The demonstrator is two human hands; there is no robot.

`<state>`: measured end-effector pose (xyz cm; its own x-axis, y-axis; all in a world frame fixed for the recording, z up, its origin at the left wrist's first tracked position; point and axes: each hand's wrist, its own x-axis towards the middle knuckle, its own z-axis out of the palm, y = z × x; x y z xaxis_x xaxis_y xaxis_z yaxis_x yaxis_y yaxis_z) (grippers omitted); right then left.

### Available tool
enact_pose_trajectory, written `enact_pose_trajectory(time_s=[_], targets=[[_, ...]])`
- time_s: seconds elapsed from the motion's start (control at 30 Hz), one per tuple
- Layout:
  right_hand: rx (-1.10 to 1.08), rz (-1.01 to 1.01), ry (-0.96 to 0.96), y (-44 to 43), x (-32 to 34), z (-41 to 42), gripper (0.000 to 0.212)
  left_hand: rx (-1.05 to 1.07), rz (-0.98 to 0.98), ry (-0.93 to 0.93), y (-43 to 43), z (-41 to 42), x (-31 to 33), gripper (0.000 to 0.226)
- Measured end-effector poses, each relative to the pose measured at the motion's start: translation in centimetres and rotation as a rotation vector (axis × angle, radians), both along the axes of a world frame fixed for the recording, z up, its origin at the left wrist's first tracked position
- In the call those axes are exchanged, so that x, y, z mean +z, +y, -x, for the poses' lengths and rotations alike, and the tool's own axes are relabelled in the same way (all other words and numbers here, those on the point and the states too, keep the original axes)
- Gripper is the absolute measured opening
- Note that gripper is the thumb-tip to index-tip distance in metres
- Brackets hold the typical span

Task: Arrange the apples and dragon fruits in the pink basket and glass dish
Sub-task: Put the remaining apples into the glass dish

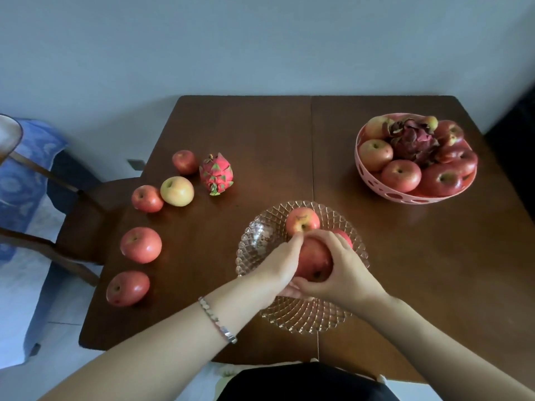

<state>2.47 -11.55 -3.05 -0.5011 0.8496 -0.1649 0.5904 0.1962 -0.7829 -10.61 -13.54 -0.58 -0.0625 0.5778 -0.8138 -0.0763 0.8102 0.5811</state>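
While your left hand (279, 266) and right hand (346, 269) cup the red apple (314, 260), fingers curled round it, over the glass dish (307, 319) near the front edge of the tabletop (260, 134), lower it gently beside the two apples (302, 219) lying there.

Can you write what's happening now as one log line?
hands: left hand and right hand grip one red apple | where: at glass dish | loose on table: dragon fruit | pink basket: filled with fruit
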Motion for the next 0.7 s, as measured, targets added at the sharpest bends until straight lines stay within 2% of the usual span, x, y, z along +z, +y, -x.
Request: enact_pose_trajectory(time_s=[0.07, 0.13, 0.2, 0.33, 0.43, 0.6, 0.7], targets=[[-0.124, 0.099, -0.019, 0.1, -0.7, -1.8, 0.065, -0.173, -0.137, 0.157, -0.4, -0.4, -1.4, 0.043], [-0.215, 0.225, -0.075, 0.0, -1.4, -3.4, 0.062, -0.363, -0.312, 0.504, -0.8, 0.1, -3.1, 0.037], [-0.230, 0.284, -0.167, -0.1, -2.2, -4.1, 0.063, -0.472, -0.406, 0.753, -1.0, 0.9, -4.6, 0.045], [-0.173, 0.202, -0.326, -0.3, -3.5, -3.8, 0.067, -0.564, -0.369, 0.729, -0.5, 0.7, -6.8, 0.059], [-0.179, 0.155, -0.401, -0.4, -4.0, -2.7, 0.073, -0.576, -0.367, 0.729, -0.2, 0.5, -7.8, 0.057], [-0.221, 0.116, -0.435, -0.4, -4.7, -2.0, 0.063, -0.560, -0.411, 0.711, -0.2, 0.7, -8.0, 0.056], [-0.184, 0.054, -0.509, -0.8, -4.8, -1.7, 0.070, -0.556, -0.422, 0.693, -0.3, 0.8, -8.0, 0.056]])
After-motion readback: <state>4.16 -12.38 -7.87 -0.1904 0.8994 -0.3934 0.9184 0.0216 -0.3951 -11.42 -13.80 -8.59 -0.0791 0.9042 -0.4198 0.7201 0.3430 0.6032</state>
